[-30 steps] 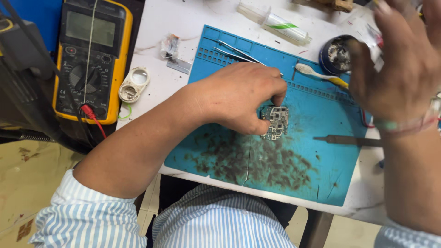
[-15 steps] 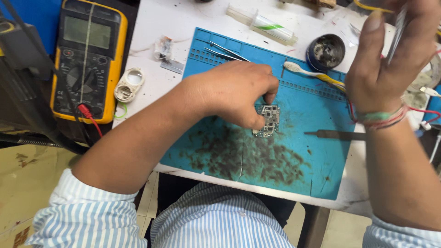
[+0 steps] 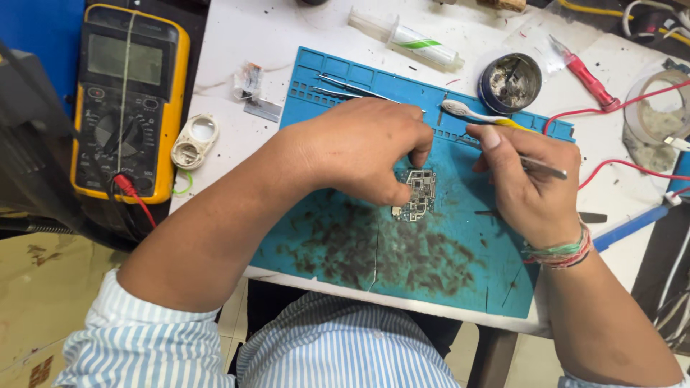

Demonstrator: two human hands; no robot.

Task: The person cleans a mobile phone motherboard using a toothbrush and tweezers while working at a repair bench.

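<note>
Board work on the blue mat

Blue silicone work mat (image 3: 460, 287) carries your job; keep everything centred. Yellow multimeter (image 3: 129, 100) sits far left. Your left hand (image 3: 359, 147) pinches the small grey circuit board (image 3: 417, 194): hold firm. Your right hand (image 3: 532, 179) grips slim metal tweezers (image 3: 543, 167); approach lightly. White green-striped syringe tube (image 3: 410, 32) lies far.

- The blue mat (image 3: 323, 237) looks like soft rubber, matt, with dark dirty smudges.
- The small circuit board (image 3: 415, 195) is grey with shiny metal bits.
- The tweezers (image 3: 544, 168) are smooth, shiny metal.
- The meter (image 3: 131, 100) has a yellow rubbery shell.
- The tabletop (image 3: 230, 65) is white and speckled.
</note>
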